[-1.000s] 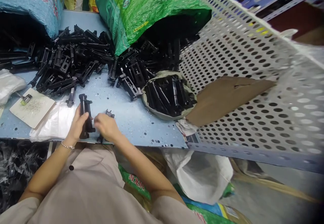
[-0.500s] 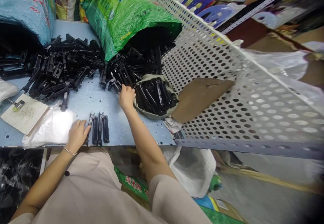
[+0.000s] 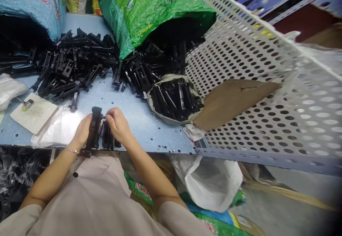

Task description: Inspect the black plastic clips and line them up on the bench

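Note:
My left hand (image 3: 83, 128) is closed around a long black plastic part (image 3: 94, 127), raised upright at the table's near edge. Its fingers are partly hidden behind the part. Beside it, my right hand (image 3: 118, 125) is closed in a pinch at the part's upper right side; a short dark tip shows at the fingertips, too small to name. Under the right hand, several like black parts (image 3: 108, 138) lie side by side on the blue table (image 3: 139, 122). Left of my left hand is a stack of clear plastic bags (image 3: 60, 127).
A heap of black parts (image 3: 69, 65) spreads below a blue sack (image 3: 32, 4) and a green sack (image 3: 149, 11). A round cloth bag (image 3: 175, 118) holds more parts. A perforated white panel (image 3: 240, 61) bounds the right side, with brown cardboard (image 3: 235, 100) against it.
My right hand has come back from beside the cloth bag to the table's near edge. My left hand has lifted a black part upright. The view has shifted slightly left.

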{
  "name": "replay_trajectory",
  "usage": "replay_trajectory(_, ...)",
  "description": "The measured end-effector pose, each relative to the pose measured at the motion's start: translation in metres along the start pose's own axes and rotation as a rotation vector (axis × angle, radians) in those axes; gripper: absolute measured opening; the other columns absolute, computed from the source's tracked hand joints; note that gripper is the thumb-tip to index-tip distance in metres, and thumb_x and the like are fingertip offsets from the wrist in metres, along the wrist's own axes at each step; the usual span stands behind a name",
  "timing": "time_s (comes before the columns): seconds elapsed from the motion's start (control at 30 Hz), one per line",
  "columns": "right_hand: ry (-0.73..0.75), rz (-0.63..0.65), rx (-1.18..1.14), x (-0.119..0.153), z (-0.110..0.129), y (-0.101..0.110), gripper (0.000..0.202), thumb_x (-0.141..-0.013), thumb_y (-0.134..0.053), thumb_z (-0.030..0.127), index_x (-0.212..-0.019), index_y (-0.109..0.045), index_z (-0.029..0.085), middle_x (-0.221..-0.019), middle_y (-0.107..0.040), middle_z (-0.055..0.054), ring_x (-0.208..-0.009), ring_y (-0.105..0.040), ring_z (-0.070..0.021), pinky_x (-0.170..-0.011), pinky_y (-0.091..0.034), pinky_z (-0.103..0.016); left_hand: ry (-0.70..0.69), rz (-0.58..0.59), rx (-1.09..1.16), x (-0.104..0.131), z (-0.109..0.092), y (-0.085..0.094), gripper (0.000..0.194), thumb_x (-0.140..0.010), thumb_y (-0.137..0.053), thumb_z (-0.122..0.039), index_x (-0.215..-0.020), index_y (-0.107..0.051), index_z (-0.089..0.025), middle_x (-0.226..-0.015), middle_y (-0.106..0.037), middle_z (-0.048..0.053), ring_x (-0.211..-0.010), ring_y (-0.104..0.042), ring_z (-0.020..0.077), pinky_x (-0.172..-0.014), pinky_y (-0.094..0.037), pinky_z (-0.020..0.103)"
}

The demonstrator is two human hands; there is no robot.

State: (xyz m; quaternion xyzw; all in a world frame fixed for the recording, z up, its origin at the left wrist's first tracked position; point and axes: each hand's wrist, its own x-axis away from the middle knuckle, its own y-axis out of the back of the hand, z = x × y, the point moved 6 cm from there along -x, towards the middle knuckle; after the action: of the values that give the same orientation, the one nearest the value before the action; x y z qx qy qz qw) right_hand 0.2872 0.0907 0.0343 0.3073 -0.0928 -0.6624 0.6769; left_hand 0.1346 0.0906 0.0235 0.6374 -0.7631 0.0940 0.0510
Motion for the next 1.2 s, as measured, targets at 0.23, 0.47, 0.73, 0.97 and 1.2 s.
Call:
replay_trajectory(0.23, 0.295, 0.064, 0.230, -0.016, 0.006, -0.024, 0.043, -0.104, -0.024, 0.049, -0.091, -0.054, 0.021, -0.084, -0.056, -0.008, -0.083, -0.053, -0.0221, -0.076, -0.044, -0.035, 0.189, -0.002, 0.207, 0.011, 0.014, -0.002, 0.046, -0.094, -0.042, -0.055, -0.106, -0.062, -0.016, -0.089, -0.069, 0.006, -0.079, -0.066, 0.0179, -0.068, -0.052, 0.028)
replay_trajectory(0.47, -0.253, 0.249, -0.340, -0.012, -0.016, -0.047, 0.047, -0.101, -0.027, 0.060, -0.079, -0.045, 0.023, -0.067, -0.047, 0.002, -0.058, -0.047, -0.0142, -0.055, -0.041, -0.027, -0.085, 0.067, -0.066, 0.004, 0.018, 0.003, 0.061, -0.082, -0.061, -0.033, -0.138, -0.041, -0.019, -0.125, -0.059, 0.009, -0.118, -0.057, 0.0249, -0.103, -0.044, 0.038)
replay_trajectory(0.73, 0.444, 0.358, 0.503, -0.021, 0.017, -0.016, 0.036, -0.104, -0.036, 0.044, -0.105, -0.061, 0.019, -0.093, -0.062, -0.011, -0.085, -0.053, -0.0234, -0.071, -0.041, -0.036, 0.183, 0.172, 0.119, 0.001, 0.008, 0.014, 0.034, -0.082, -0.058, -0.033, -0.111, -0.061, -0.016, -0.099, -0.067, 0.004, -0.094, -0.062, 0.0212, -0.082, -0.048, 0.030)
replay_trajectory(0.97, 0.695, 0.405, 0.552, -0.020, 0.015, -0.019, 0.041, -0.104, -0.034, 0.043, -0.083, -0.060, 0.020, -0.072, -0.055, -0.006, -0.068, -0.047, -0.0204, -0.060, -0.035, -0.035, 0.111, 0.179, -0.063, 0.013, -0.008, 0.009, 0.045, -0.082, -0.056, -0.029, -0.125, -0.057, -0.016, -0.110, -0.066, 0.005, -0.104, -0.059, 0.0242, -0.092, -0.046, 0.035)
replay_trajectory(1.2, 0.611, 0.398, 0.571, -0.024, 0.017, -0.005, 0.050, -0.105, -0.024, 0.050, -0.083, -0.059, 0.023, -0.076, -0.056, -0.007, -0.070, -0.046, -0.0209, -0.063, -0.037, -0.036, 0.165, 0.140, 0.040, 0.009, -0.004, 0.008, 0.037, -0.081, -0.055, -0.032, -0.114, -0.062, -0.016, -0.100, -0.068, 0.004, -0.095, -0.062, 0.0229, -0.082, -0.049, 0.032)
